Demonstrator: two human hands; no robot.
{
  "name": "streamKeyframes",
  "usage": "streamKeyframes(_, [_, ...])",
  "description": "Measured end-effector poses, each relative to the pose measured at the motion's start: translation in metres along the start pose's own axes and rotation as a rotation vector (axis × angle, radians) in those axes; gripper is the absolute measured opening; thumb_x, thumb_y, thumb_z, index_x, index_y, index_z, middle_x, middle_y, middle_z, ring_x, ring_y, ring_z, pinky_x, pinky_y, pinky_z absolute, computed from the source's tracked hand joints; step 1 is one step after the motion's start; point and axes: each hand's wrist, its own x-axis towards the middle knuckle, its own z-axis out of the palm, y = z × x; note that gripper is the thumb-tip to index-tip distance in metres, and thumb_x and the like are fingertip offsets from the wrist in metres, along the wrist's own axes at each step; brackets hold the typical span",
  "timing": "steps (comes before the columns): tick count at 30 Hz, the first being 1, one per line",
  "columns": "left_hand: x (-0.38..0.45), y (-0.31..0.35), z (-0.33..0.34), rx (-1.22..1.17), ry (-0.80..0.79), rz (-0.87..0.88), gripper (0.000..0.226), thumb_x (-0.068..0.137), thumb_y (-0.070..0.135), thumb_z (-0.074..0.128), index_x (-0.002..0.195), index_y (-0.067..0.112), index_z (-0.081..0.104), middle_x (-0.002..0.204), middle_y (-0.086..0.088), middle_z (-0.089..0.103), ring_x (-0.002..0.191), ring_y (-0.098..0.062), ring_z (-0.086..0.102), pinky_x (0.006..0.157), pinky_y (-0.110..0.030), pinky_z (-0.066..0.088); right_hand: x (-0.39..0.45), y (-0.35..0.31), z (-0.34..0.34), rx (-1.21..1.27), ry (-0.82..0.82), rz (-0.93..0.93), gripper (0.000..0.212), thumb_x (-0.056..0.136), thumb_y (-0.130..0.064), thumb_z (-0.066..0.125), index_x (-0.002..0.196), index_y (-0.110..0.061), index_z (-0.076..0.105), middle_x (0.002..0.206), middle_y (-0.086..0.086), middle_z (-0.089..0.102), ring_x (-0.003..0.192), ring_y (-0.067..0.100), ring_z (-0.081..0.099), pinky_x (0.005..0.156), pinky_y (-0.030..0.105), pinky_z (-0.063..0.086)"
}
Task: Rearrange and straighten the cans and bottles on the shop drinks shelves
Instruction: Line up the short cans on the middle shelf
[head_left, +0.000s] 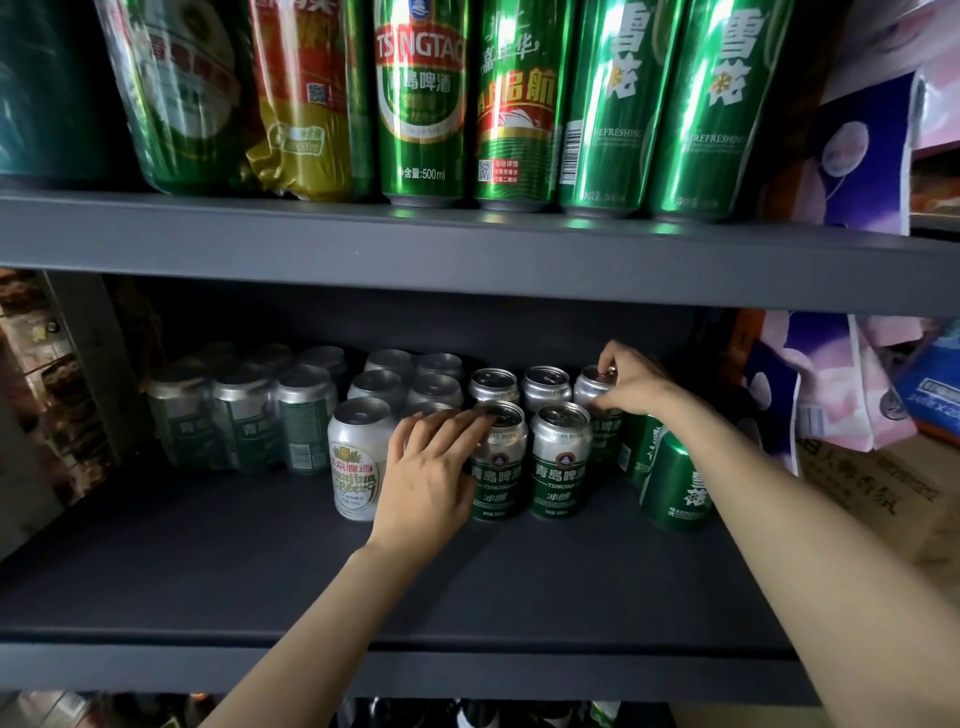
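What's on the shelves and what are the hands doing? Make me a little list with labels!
top shelf: tall green cans standing in a row
lower shelf: short cans, plus a wrapped pack at the left
left hand: fingers lie over the top of a Tsingtao can
right hand: pinches the top of a back can
white can: stands beside the left hand

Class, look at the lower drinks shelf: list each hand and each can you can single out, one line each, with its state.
Left hand: fingers extended, resting on a front Tsingtao can's top.
Right hand: pinching a back-row can's top.
Front Tsingtao can: upright, label forward.
Back-row can: upright.
White can: upright.
Snow can: tilted.
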Motion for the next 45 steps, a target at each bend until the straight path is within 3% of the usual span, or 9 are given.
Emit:
streamKeyframes(7, [-0.001, 0.0, 0.002, 0.002, -0.003, -0.009, 0.056, 0.07, 0.019, 0.042, 0.125, 0.019, 0.055, 0.122, 0.004, 0.06, 0.11, -0.017, 0.046, 0.1, -0.036, 0.03, 0.019, 0.004, 0.015, 0.011, 0.018, 0.07, 0.034, 0.073, -0.01, 0.072, 0.092, -0.017, 0.045, 0.111, 0.007, 0.051, 0.103, 0.024, 0.046, 0.09, 0.037, 0.044])
streamKeyframes(14, [-0.001, 0.0, 0.005, 0.012, 0.041, -0.003, 0.055, 0.071, 0.019, 0.042, 0.124, 0.018, 0.054, 0.122, 0.003, 0.06, 0.111, -0.018, 0.046, 0.101, -0.036, 0.028, 0.023, 0.003, 0.002, -0.079, -0.084, -0.016, 0.035, 0.072, -0.011, 0.076, 0.094, -0.015, 0.048, 0.112, 0.01, 0.057, 0.089, 0.019, 0.046, 0.069, 0.025, 0.036])
streamKeyframes(20, [-0.001, 0.001, 0.004, 0.009, 0.046, -0.007, 0.054, 0.071, 0.019, 0.042, 0.122, 0.017, 0.056, 0.121, 0.002, 0.061, 0.109, -0.018, 0.046, 0.1, -0.037, 0.029, 0.009, -0.014, 0.005, -0.045, 0.008, -0.263, 0.044, 0.075, -0.016, 0.075, 0.116, -0.017, 0.06, 0.123, 0.01, 0.054, 0.114, 0.026, 0.05, 0.091, 0.027, 0.037])
streamKeyframes(25, [-0.002, 0.001, 0.002, -0.001, 0.011, -0.018, 0.056, 0.07, 0.02, 0.042, 0.124, 0.018, 0.055, 0.123, 0.004, 0.06, 0.11, -0.018, 0.047, 0.101, -0.038, 0.03, 0.016, -0.029, 0.015, 0.221, -0.121, -0.223, 0.025, 0.077, -0.01, 0.073, 0.1, -0.007, 0.064, 0.114, 0.013, 0.062, 0.107, 0.028, 0.058, 0.092, 0.043, 0.046])
streamKeyframes(28, [-0.001, 0.001, 0.002, -0.013, 0.013, -0.016, 0.057, 0.069, 0.019, 0.043, 0.124, 0.019, 0.055, 0.122, 0.005, 0.06, 0.11, -0.017, 0.047, 0.101, -0.037, 0.029, 0.018, -0.032, 0.019, 0.277, -0.122, -0.204, 0.015, 0.075, -0.007, 0.075, 0.08, -0.013, 0.062, 0.09, 0.01, 0.061, 0.086, 0.021, 0.054, 0.079, 0.034, 0.044])
streamKeyframes(31, [-0.001, 0.001, 0.003, -0.014, 0.035, -0.011, 0.056, 0.068, 0.018, 0.043, 0.123, 0.019, 0.056, 0.122, 0.005, 0.061, 0.109, -0.017, 0.047, 0.101, -0.036, 0.029, 0.018, -0.028, 0.017, 0.272, -0.118, -0.214, 0.027, 0.07, -0.01, 0.079, 0.065, -0.024, 0.057, 0.072, 0.004, 0.055, 0.072, 0.017, 0.049, 0.068, 0.029, 0.039])
streamKeyframes(36, [-0.001, 0.001, 0.006, -0.007, 0.054, -0.008, 0.055, 0.069, 0.019, 0.043, 0.123, 0.019, 0.054, 0.121, 0.004, 0.061, 0.108, -0.018, 0.046, 0.1, -0.037, 0.029, 0.013, -0.023, 0.015, 0.254, -0.094, -0.231, 0.029, 0.068, -0.011, 0.081, 0.06, -0.024, 0.057, 0.074, 0.008, 0.055, 0.071, 0.017, 0.047, 0.067, 0.028, 0.037])
streamKeyframes(41, [-0.002, 0.001, 0.005, -0.003, 0.027, -0.016, 0.055, 0.07, 0.019, 0.043, 0.123, 0.019, 0.056, 0.123, 0.005, 0.06, 0.11, -0.017, 0.046, 0.101, -0.036, 0.028, 0.023, -0.031, 0.025, 0.239, -0.026, -0.185, 0.029, 0.072, -0.011, 0.078, 0.06, -0.022, 0.053, 0.069, -0.001, 0.051, 0.063, 0.008, 0.043, 0.057, 0.022, 0.033])
streamKeyframes(45, [-0.003, 0.001, 0.006, 0.002, 0.025, -0.016, 0.054, 0.07, 0.019, 0.043, 0.123, 0.019, 0.056, 0.123, 0.005, 0.06, 0.11, -0.017, 0.047, 0.102, -0.036, 0.028, 0.035, -0.036, 0.037, 0.227, 0.073, -0.168, 0.009, 0.075, -0.007, 0.074, 0.076, -0.009, 0.065, 0.081, 0.001, 0.059, 0.081, 0.014, 0.053, 0.069, 0.023, 0.038])
